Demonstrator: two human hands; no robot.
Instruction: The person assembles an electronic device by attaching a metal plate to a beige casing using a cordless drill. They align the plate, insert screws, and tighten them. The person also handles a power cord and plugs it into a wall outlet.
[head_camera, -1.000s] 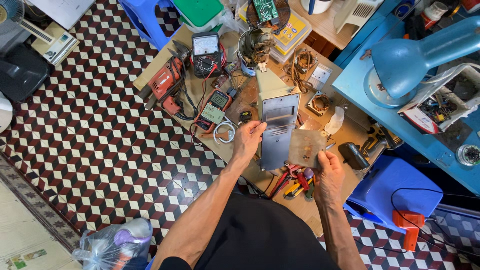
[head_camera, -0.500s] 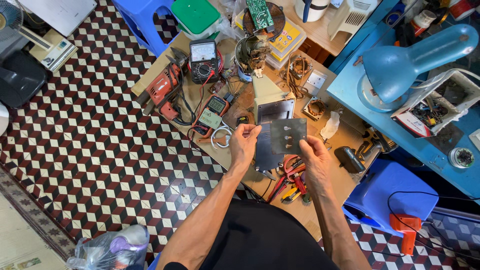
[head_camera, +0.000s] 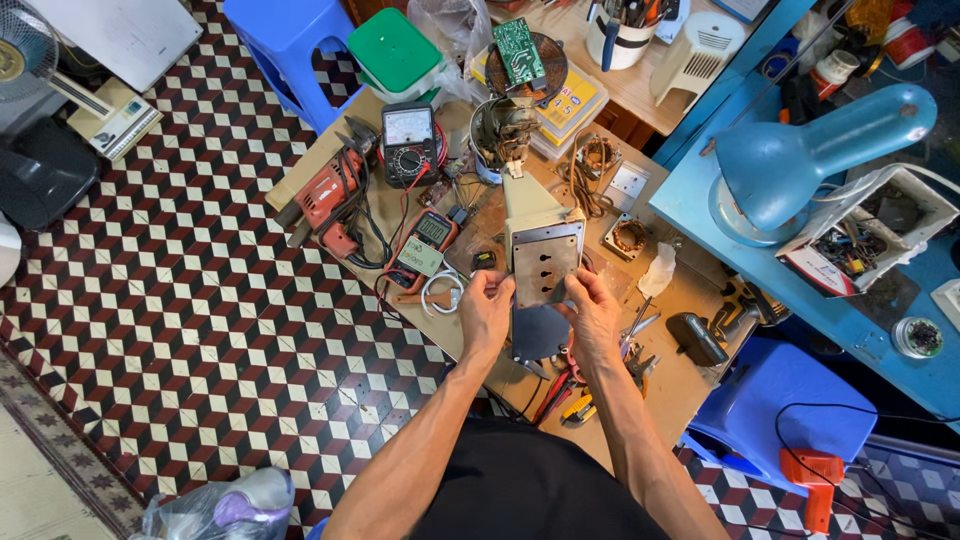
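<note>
Head view: left hand (head_camera: 486, 315) and right hand (head_camera: 594, 318) both grip metal plate (head_camera: 545, 265), fingers clamped on its side edges, left and right. Plate slotted, held over middle of worktop (head_camera: 690, 385), just in front of beige housing (head_camera: 530, 203). Dark sheet (head_camera: 538, 332) below plate, between hands. Multimeter (head_camera: 424, 245) left of plate; red drill (head_camera: 328, 200) further left. Pliers (head_camera: 565, 385) near right wrist. Blue lamp (head_camera: 800, 160) at right.
</note>
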